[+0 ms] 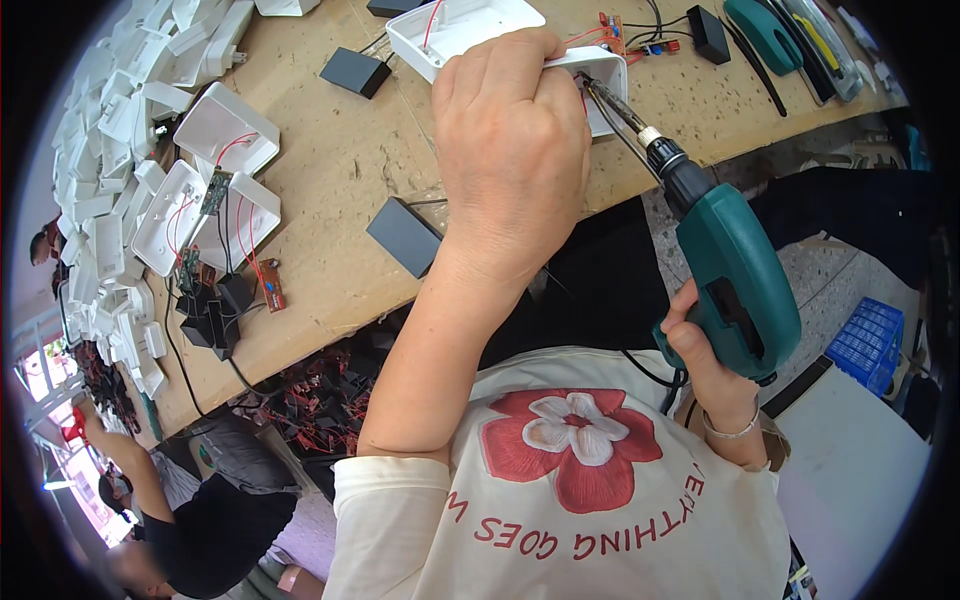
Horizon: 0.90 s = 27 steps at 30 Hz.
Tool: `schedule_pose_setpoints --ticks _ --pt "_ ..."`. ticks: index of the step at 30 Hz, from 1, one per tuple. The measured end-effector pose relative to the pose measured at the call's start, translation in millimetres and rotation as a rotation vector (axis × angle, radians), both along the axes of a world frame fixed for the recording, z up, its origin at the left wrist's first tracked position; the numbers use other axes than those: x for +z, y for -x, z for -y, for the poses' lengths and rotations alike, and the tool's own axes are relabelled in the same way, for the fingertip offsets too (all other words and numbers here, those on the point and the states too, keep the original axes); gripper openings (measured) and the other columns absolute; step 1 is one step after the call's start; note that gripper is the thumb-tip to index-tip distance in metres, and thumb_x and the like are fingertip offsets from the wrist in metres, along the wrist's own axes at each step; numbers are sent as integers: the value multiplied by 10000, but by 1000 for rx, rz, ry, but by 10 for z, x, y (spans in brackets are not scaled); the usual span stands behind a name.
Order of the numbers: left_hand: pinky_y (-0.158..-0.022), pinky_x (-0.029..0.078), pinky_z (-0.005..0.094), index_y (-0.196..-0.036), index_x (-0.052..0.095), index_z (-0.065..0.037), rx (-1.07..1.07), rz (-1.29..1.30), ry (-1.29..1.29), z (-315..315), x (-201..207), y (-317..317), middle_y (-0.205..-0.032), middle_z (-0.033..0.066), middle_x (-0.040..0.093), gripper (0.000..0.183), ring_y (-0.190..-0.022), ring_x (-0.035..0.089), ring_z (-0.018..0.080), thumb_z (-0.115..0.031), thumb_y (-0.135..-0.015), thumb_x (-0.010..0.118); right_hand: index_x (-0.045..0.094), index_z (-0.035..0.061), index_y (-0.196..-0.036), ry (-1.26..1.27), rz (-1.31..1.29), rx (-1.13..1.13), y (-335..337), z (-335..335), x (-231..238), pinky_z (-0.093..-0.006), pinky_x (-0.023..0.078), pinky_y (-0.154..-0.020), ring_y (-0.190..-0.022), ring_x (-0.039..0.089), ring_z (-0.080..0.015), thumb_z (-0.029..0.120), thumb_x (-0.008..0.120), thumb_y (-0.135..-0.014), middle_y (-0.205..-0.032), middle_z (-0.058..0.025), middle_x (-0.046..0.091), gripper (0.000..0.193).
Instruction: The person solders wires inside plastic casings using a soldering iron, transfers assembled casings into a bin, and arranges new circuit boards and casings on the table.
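Observation:
My left hand (515, 150) reaches over the table with its fingers closed on a small white plastic housing (612, 95), pressing it near the table edge. In my right hand (705, 365) is a green soldering gun (740, 275), gripped by its handle. Its thin metal tip and a feed tube reach into the housing, where a bit of red wire shows. Beyond my left hand lies another open white housing (480, 22) with a red wire. A small circuit board (612, 35) with red and black wires sits just past the held housing. My fingertips are partly hidden.
White plastic shells (110, 200) are heaped at the left. Nearer are open housings (230, 130) with wired boards. Black box-shaped parts (405, 237) lie around the table (330, 180). Tools (800, 40) lie far right. A blue crate (868, 345) stands on the floor. Another person (215, 535) sits at the left.

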<state>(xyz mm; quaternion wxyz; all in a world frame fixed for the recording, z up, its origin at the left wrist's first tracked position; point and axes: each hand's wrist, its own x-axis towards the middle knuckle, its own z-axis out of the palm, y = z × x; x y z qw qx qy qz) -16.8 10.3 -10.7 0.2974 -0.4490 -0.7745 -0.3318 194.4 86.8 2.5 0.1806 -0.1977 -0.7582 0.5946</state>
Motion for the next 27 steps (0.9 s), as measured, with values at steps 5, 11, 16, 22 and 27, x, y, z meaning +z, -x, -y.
schedule_pose_setpoints --ticks 5,11,16,22,27 --pt "-750 391 363 -674 562 26 -11 -4 -10 -2 -8 2 -909 99 555 43 -817 527 258 -14 -660 569 499 -20 -1087 -1 -47 41 16 -7 -13 -220 462 -602 -692 547 -108 136 674 -779 -936 -107 563 387" --pt "-749 391 363 -672 562 26 -20 -4 -15 -8 -7 5 -903 101 553 41 -816 526 254 -14 -667 566 425 -29 -1216 36 -41 83 8 -24 11 -217 471 -622 -711 549 -96 118 657 -788 -1122 -171 544 509" --pt "-750 392 363 -673 561 28 -15 -4 -4 -1 5 -3 -901 99 551 40 -814 526 251 -11 -667 572 397 -29 -1251 0 -55 126 -13 -55 -18 -217 472 -628 -717 550 -97 122 656 -790 -1156 -187 531 550" --pt "-751 393 364 -672 561 27 -10 -7 -11 -6 -11 3 -897 99 553 41 -813 526 250 -11 -664 574 386 -26 -1267 19 -49 111 -27 -37 -21 -218 471 -628 -713 549 -99 156 674 -785 -1177 -196 523 590" --pt "-753 395 363 -674 559 29 -15 -9 -19 -10 -18 10 -895 103 557 45 -809 527 253 -11 -655 570 390 -28 -1262 45 -24 100 -66 -21 -20 -219 469 -621 -697 548 -104 180 684 -780 -1170 -199 529 602"
